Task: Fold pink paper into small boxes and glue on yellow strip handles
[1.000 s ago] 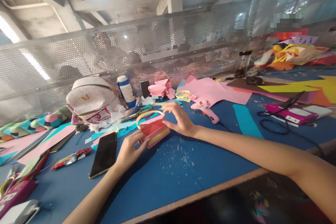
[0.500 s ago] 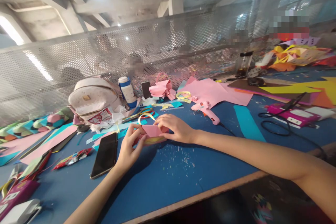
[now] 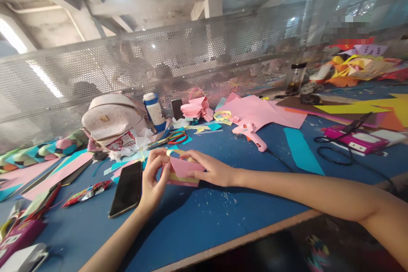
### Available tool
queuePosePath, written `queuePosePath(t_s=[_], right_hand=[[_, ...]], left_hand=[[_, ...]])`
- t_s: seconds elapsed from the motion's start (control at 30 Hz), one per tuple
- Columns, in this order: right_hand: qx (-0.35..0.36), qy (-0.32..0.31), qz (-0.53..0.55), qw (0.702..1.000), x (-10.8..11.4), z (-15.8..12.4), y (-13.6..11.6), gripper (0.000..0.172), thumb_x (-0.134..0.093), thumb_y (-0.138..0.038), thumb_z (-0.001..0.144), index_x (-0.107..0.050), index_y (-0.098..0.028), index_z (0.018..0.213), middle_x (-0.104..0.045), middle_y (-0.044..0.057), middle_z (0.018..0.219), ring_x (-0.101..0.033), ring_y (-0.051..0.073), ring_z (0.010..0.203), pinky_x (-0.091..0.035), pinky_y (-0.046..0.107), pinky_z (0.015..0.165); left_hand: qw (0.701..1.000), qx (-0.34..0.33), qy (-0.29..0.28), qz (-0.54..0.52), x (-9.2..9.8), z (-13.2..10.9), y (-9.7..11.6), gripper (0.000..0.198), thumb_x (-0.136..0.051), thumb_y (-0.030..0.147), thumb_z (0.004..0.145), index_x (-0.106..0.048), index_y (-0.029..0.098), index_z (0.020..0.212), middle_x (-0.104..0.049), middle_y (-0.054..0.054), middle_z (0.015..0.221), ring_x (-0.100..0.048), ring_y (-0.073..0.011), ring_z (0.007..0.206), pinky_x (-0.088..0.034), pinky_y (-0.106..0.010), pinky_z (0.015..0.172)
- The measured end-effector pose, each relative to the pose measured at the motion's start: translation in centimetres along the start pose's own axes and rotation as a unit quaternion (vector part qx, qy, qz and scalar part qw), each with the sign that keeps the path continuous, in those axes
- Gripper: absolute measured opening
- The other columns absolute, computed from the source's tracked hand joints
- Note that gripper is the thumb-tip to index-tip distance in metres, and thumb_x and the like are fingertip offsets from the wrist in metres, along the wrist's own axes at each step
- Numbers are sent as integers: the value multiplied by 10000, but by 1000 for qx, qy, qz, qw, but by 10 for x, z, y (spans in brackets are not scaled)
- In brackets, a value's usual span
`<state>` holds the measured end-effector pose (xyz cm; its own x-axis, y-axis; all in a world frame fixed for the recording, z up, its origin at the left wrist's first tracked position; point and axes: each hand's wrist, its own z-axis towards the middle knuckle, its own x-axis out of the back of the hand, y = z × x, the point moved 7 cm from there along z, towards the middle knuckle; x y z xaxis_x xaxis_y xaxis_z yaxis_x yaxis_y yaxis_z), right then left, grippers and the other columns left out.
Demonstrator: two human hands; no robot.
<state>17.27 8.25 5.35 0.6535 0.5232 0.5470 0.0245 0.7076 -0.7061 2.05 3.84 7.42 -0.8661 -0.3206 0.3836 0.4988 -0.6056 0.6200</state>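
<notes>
Between my two hands is a small folded pink paper piece (image 3: 182,167) with yellow strips, one of them arching up at its top like a handle. My left hand (image 3: 155,175) pinches its left end, fingers curled round the edge. On the right end, my right hand (image 3: 215,168) grips it with the thumb in front and the fingers over the top. The fingers hide part of the paper's ends. Just left of my left hand lies a black phone (image 3: 126,189). Behind my hands are orange-handled scissors (image 3: 177,137) and a pink hot glue gun (image 3: 251,134).
A white backpack (image 3: 111,117) and a white-blue bottle (image 3: 154,110) stand by the perforated metal screen (image 3: 127,68). Pink paper sheets (image 3: 267,112), a blue strip (image 3: 301,151) and a magenta power strip (image 3: 353,140) lie to the right. A red snack packet (image 3: 86,193) sits left.
The pink paper piece has tilted and come slightly lower and nearer, showing more of its underside. My right hand has moved down a little; my left hand has shifted slightly leftward.
</notes>
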Motion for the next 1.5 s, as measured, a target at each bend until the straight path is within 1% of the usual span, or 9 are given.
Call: queuePosePath(t_s=[0.13,0.33,0.47,0.57,0.67,0.97,1.13,1.33,1.5], right_hand=[[-37,-26,135,990,-13,0,3,492,-528,-365,969,-362,-234,1413,-552,72,1317,-535,199,1181,-428,354,1002],[-87,36,223,970,-7,0,6,502,-507,-452,966,-409,-242,1411,-490,66,1418,-470,220,1283,-390,378,1074],[-91,96,245,960,2,0,11,543,-519,-487,950,-397,-261,1429,-430,55,1489,-389,217,1373,-315,400,1152],[-91,131,239,958,8,0,13,530,-500,-507,954,-405,-296,1430,-382,30,1528,-332,210,1417,-263,420,1188],[-97,140,238,956,10,0,15,533,-477,-513,963,-382,-318,1449,-347,19,1550,-310,212,1431,-256,445,1194],[-88,126,173,973,5,-2,13,613,-429,-541,972,-274,-296,1511,-259,13,1589,-193,210,1473,-135,433,1220],[-91,117,162,976,1,-4,17,670,-437,-551,964,-215,-271,1531,-269,20,1585,-199,226,1471,-153,433,1215],[-85,123,160,976,0,-4,17,629,-425,-506,985,-207,-275,1528,-244,7,1593,-231,214,1462,-180,428,1211],[-93,135,170,972,0,-5,21,630,-414,-543,976,-242,-272,1517,-315,31,1565,-301,226,1434,-222,453,1195]], left_hand=[[999,-24,17,18,-4,-1,5,142,-474,291,958,-591,215,934,-542,-57,1046,-541,-219,1026,-446,-356,921],[995,-14,68,-73,0,-3,2,343,-460,430,964,-461,249,1255,-472,-103,1262,-539,-255,1173,-460,-405,975],[997,-24,72,-10,0,-5,-1,651,-621,541,845,-374,271,1384,-339,-142,1439,-332,-328,1382,-432,-470,1038],[997,-50,35,49,-10,-7,-1,1054,-780,576,670,-189,284,1493,-202,-173,1530,-245,-369,1423,-386,-533,1076],[993,-65,-12,95,-23,-9,-3,1225,-841,510,624,-43,284,1526,-154,-190,1557,-204,-379,1441,-358,-563,1092],[986,-84,-49,139,-30,-11,-8,1205,-823,463,677,1,259,1532,-240,-200,1536,-304,-360,1410,-350,-569,1106],[980,-106,-55,158,-32,-13,-4,1177,-816,476,680,-34,251,1530,-310,-191,1497,-319,-357,1404,-360,-565,1105],[976,-129,-54,168,-31,-14,1,1153,-820,460,683,-66,233,1525,-317,-203,1477,-325,-355,1394,-396,-557,1080],[983,-141,-45,105,-30,-12,8,962,-826,387,702,-217,230,1430,-318,-207,1482,-312,-342,1409,-397,-555,1077]])
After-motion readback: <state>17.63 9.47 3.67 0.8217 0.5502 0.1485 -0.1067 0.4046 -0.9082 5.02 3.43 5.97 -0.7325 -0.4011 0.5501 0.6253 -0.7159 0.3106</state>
